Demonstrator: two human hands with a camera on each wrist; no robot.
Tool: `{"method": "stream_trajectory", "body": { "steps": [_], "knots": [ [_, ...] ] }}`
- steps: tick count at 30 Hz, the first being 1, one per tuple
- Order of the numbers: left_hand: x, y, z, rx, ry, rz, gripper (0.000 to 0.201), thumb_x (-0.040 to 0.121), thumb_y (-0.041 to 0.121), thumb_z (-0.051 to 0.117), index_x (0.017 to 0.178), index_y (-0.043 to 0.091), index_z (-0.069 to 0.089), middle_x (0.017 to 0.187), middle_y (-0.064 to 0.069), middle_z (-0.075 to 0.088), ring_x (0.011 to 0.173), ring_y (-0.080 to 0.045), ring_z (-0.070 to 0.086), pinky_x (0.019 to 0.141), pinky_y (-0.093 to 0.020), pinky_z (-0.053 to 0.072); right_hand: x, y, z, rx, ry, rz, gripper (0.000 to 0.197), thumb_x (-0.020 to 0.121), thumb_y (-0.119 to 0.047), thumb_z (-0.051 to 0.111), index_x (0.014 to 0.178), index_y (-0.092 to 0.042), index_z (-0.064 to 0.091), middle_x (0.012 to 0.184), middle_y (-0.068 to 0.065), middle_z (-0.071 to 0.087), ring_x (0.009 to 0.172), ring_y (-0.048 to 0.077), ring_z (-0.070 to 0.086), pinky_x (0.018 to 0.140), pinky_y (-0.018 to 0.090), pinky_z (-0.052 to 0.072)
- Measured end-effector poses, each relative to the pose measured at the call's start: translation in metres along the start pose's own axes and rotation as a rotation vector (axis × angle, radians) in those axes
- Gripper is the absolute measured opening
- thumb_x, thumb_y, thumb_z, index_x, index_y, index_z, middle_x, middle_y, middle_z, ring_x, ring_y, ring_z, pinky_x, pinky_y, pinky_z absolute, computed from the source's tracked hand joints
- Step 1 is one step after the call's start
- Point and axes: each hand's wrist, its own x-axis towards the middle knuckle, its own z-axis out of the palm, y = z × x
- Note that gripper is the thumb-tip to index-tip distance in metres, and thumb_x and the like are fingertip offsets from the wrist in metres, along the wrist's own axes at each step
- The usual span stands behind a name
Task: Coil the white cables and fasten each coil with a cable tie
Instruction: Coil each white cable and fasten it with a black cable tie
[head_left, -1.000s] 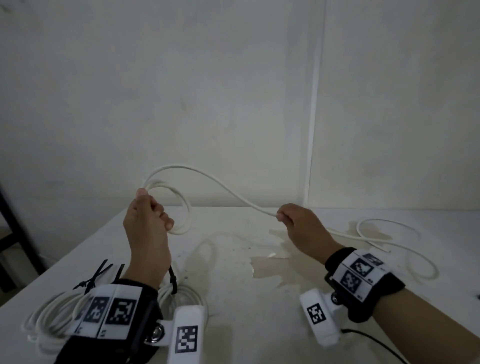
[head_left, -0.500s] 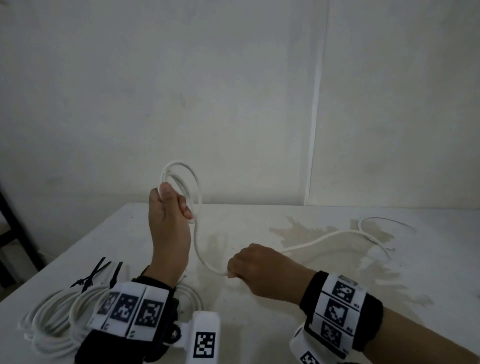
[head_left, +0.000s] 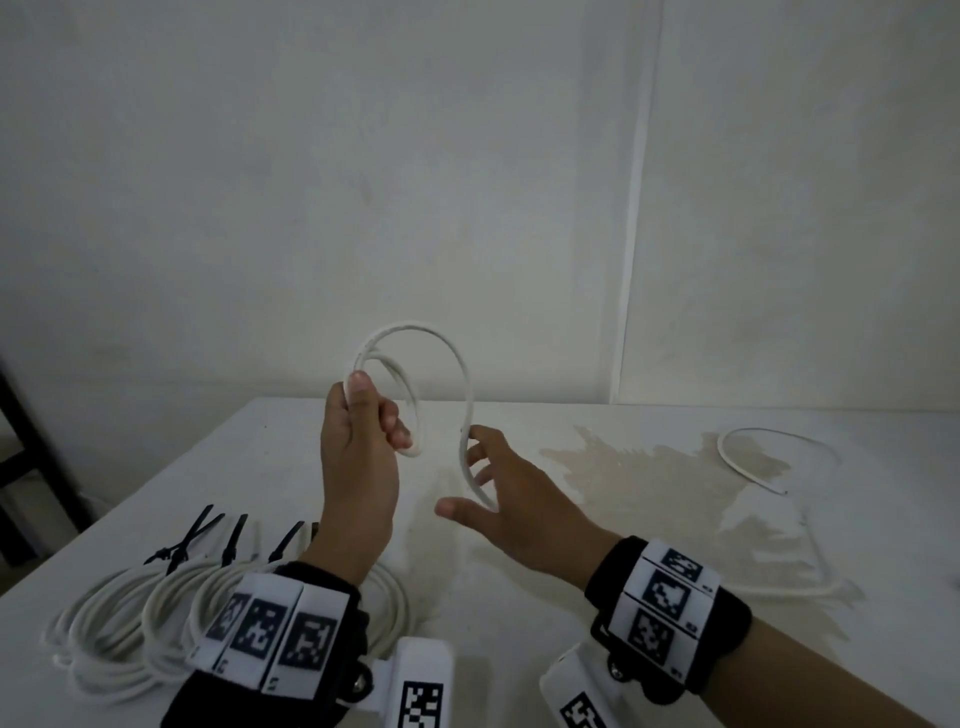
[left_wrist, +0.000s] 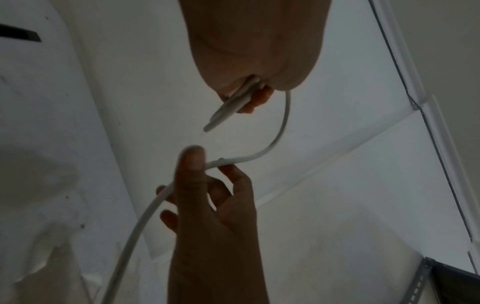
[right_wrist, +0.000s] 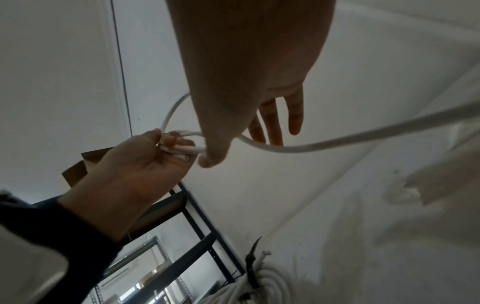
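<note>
My left hand (head_left: 371, 415) is raised above the white table (head_left: 519, 597) and grips a small coil of white cable (head_left: 410, 364) between thumb and curled fingers. From it the cable arcs over and down across my right hand (head_left: 470, 480), which is spread with straight fingers, the cable lying loosely over them. In the left wrist view the coil strands (left_wrist: 241, 96) stick out of my left hand, and the cable (left_wrist: 233, 161) passes behind my right thumb (left_wrist: 192, 164). In the right wrist view my right fingers (right_wrist: 280, 117) are straight above the cable (right_wrist: 324, 142). The cable's free tail (head_left: 748, 465) lies at the table's far right.
Finished white coils (head_left: 124, 629) lie at the near left of the table with black cable ties (head_left: 192, 535) on them. A black metal shelf frame (right_wrist: 197, 228) stands left of the table. A discoloured patch (head_left: 649, 467) marks the tabletop. A wall stands behind the table.
My right hand rose from low over the table up beside my left hand, drawing the cable into a new arc, and went from pinching the cable to spread fingers. The tail slid left.
</note>
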Motion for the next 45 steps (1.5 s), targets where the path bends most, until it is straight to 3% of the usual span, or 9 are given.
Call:
{"method": "stream_trajectory", "body": {
  "steps": [4,9,11,15,20,29,33,38,45],
  "knots": [
    [0.0,0.001,0.0,-0.071,0.014,-0.02,0.034,0.101,0.029,0.028,0.07,0.017,0.037,0.06,0.003,0.036,0.043,-0.001,0.037,0.056,-0.022,0.036,0.012,-0.003,0.011,0.133,0.155,0.018,0.028,0.097,-0.016,0.041,0.125,-0.013,0.039,0.089,-0.005,0.052,0.084,0.02,0.059,0.071,0.029,0.045],
    [0.001,0.003,-0.01,-0.124,0.052,-0.083,0.035,0.101,0.029,0.03,0.068,0.017,0.036,0.05,0.009,0.037,0.041,-0.003,0.033,0.048,-0.019,0.034,0.025,0.001,-0.004,0.198,0.516,-0.029,0.041,0.099,-0.017,0.031,0.14,-0.02,0.034,0.084,-0.02,0.039,0.072,-0.009,0.037,0.069,0.012,0.034],
    [0.002,0.003,-0.013,-0.164,0.07,-0.121,0.036,0.101,0.029,0.03,0.067,0.017,0.035,0.045,0.012,0.036,0.039,-0.003,0.032,0.046,-0.017,0.033,0.026,0.005,-0.009,0.097,0.481,-0.025,0.038,0.1,-0.019,0.031,0.137,-0.023,0.038,0.09,-0.023,0.047,0.077,-0.005,0.046,0.072,0.018,0.035],
    [0.002,0.004,-0.01,-0.217,0.029,-0.169,0.037,0.1,0.027,0.032,0.065,0.016,0.035,0.04,0.012,0.033,0.036,-0.003,0.028,0.038,-0.015,0.03,0.026,0.019,-0.006,-0.384,0.273,-0.106,0.045,0.094,0.0,0.037,0.136,-0.015,0.043,0.113,0.012,0.058,0.095,0.034,0.059,0.072,0.036,0.041],
    [-0.002,0.002,-0.001,-0.152,-0.026,-0.12,0.037,0.1,0.026,0.031,0.065,0.015,0.035,0.042,0.012,0.033,0.037,-0.003,0.029,0.04,-0.015,0.03,0.018,0.007,0.006,-0.568,0.097,-0.228,0.035,0.08,-0.003,0.057,0.115,-0.004,0.058,0.078,0.014,0.062,0.058,0.031,0.061,0.043,0.029,0.033],
    [0.0,-0.008,0.001,0.043,0.095,0.121,0.03,0.101,0.026,0.029,0.072,0.021,0.037,0.06,0.004,0.038,0.041,0.001,0.038,0.045,-0.011,0.036,-0.003,-0.023,0.025,-0.463,-0.064,-0.33,0.039,0.099,-0.012,0.034,0.137,-0.003,0.033,0.113,0.019,0.049,0.08,0.038,0.054,0.054,0.032,0.027],
    [0.012,-0.011,-0.015,0.286,0.087,0.23,0.027,0.099,0.031,0.03,0.074,0.026,0.037,0.064,0.002,0.042,0.049,-0.002,0.042,0.05,-0.017,0.039,-0.011,-0.023,0.012,-0.511,-0.032,-0.287,0.031,0.1,-0.022,0.034,0.116,-0.005,0.053,0.106,0.014,0.057,0.084,0.036,0.059,0.061,0.034,0.034],
    [0.008,-0.024,-0.024,0.625,-0.17,0.25,0.027,0.097,0.031,0.033,0.072,0.027,0.039,0.06,0.003,0.046,0.046,-0.007,0.042,0.045,-0.017,0.031,-0.008,-0.02,-0.01,-0.648,0.238,-0.398,0.03,0.083,-0.032,0.039,0.069,-0.02,0.062,0.062,-0.006,0.056,0.044,0.012,0.054,0.034,0.016,0.024],
    [-0.008,-0.023,-0.013,0.503,-0.422,0.006,0.044,0.099,0.03,0.029,0.06,0.016,0.043,0.043,0.009,0.044,0.041,-0.004,0.036,0.044,-0.013,0.029,0.007,-0.033,-0.041,-0.338,0.188,-0.308,0.029,0.088,-0.044,0.05,0.09,-0.02,0.065,0.086,-0.004,0.066,0.076,0.016,0.06,0.065,0.031,0.044]
  ]
}}
